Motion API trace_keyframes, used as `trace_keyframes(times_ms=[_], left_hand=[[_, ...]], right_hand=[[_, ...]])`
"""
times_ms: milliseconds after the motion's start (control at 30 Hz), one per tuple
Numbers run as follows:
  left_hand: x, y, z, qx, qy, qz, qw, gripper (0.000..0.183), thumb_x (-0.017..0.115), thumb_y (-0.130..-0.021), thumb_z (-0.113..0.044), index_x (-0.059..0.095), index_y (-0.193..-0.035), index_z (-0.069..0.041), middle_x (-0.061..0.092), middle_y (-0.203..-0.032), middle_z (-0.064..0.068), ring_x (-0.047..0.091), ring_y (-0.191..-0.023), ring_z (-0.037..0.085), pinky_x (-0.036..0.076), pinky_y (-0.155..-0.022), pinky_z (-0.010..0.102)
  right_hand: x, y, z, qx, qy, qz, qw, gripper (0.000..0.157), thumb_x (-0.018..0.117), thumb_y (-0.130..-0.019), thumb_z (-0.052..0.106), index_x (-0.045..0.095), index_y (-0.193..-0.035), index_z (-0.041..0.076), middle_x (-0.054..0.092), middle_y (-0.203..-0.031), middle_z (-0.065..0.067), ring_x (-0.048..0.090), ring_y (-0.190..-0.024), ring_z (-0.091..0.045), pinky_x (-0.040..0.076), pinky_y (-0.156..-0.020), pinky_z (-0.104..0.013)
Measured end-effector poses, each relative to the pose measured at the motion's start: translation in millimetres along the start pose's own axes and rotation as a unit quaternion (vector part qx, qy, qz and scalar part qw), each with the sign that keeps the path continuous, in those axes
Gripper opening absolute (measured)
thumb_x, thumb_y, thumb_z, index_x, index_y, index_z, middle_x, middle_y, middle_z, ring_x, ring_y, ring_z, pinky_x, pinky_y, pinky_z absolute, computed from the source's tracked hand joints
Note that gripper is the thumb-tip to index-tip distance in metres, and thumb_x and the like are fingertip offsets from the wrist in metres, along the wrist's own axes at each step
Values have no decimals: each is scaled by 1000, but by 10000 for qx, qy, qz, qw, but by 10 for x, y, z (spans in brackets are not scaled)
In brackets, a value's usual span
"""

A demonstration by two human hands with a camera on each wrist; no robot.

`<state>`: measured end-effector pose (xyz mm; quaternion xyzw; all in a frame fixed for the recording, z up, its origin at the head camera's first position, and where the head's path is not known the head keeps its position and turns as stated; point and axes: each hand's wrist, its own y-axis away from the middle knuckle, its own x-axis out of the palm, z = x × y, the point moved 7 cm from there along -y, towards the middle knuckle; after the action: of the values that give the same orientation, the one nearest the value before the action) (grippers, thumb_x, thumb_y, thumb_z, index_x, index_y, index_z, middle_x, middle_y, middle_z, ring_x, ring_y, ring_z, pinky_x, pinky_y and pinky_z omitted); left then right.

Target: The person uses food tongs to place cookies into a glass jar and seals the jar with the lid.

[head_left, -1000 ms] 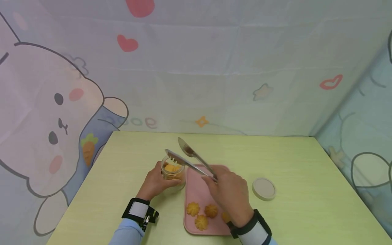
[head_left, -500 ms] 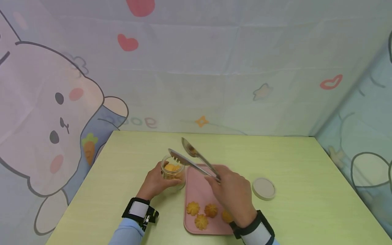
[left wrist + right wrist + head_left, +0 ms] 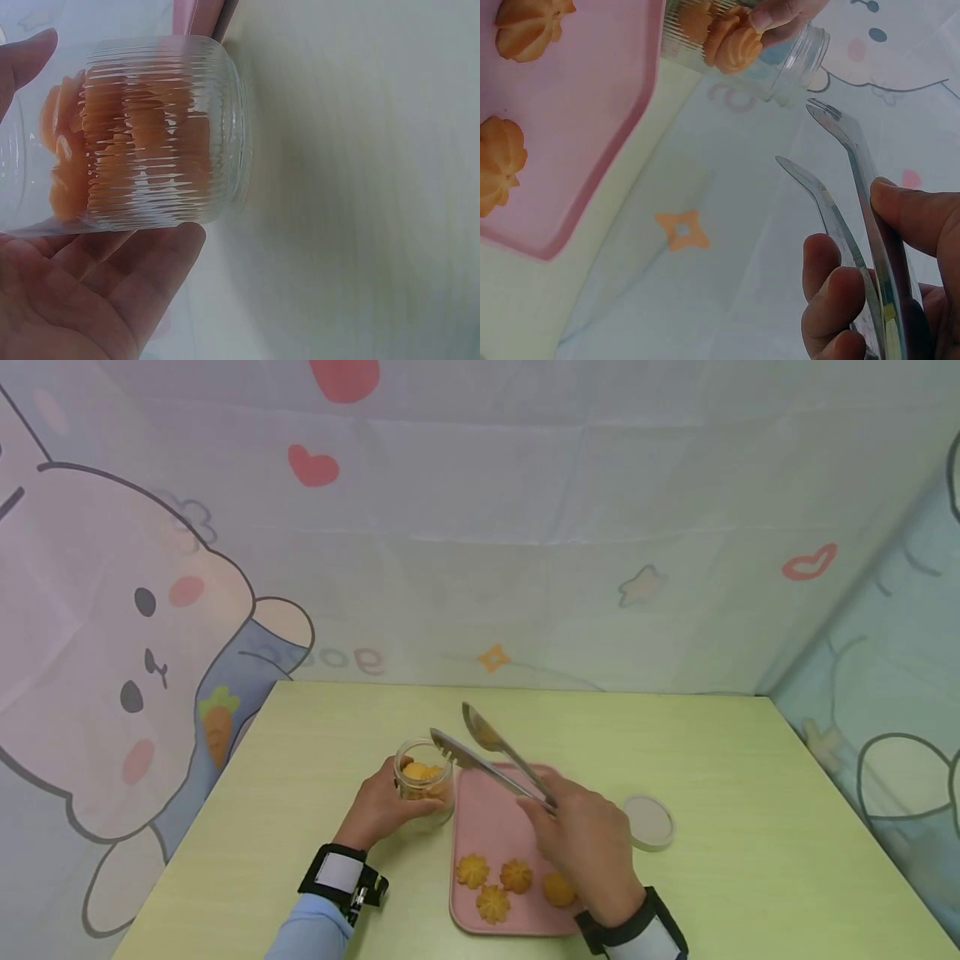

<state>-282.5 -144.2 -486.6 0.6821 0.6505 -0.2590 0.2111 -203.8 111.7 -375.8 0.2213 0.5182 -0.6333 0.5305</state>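
Note:
My left hand (image 3: 382, 806) grips an upright ribbed glass jar (image 3: 157, 135), its thumb on one side and fingers on the other. Several yellow-brown cookies (image 3: 71, 180) sit inside the lidless jar, which rests on the table. In my right hand (image 3: 588, 843) is a pair of metal tongs (image 3: 491, 771), held over the far part of a pink tray (image 3: 487, 827). The tongs' tips are spread, with nothing between them, one near the jar's mouth. Several flower-shaped cookies (image 3: 492, 904) lie at the tray's near end.
A round whitish lid (image 3: 649, 822) lies on the yellow-green table (image 3: 735, 793), right of the tray and partly behind my right hand. A cloth backdrop (image 3: 525, 527) with cartoon prints hangs behind the table's far edge.
My right hand has drawn the spread tongs to the right and slightly nearer, away from above the jar. My left hand and the jar have stayed in place.

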Motion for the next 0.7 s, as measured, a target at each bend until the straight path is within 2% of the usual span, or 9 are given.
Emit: trace_keyframes(times_ms=[233, 533, 700], left_hand=[[1, 12, 4, -4, 48, 20, 10000, 102, 82, -64, -53, 38, -140, -2, 56, -129, 14, 50, -116, 27, 43, -90, 49], [-11, 24, 2, 7, 56, 12, 10000, 99, 82, -64, -51, 39, -139, -3, 56, -128, 14, 50, -115, 28, 43, -89, 49], [-9, 29, 1, -6, -8, 23, 10000, 99, 82, -64, -51, 39, -138, -2, 56, -127, 15, 51, -114, 28, 44, -88, 48]], right_hand=[[11, 68, -117, 164, 61, 79, 9998, 29, 73, -80, 41, 66, -85, 14, 52, -55, 5, 40, -42, -11, 27, -36, -26], [56, 138, -238, 478, 19, 419, 9980, 26, 71, -83, 38, 65, -85, 13, 51, -59, 4, 42, -48, -13, 29, -40, -26], [86, 192, -314, 533, 7, 493, 9974, 30, 70, -84, 38, 69, -97, 11, 58, -65, 2, 46, -51, -12, 33, -42, -26]])
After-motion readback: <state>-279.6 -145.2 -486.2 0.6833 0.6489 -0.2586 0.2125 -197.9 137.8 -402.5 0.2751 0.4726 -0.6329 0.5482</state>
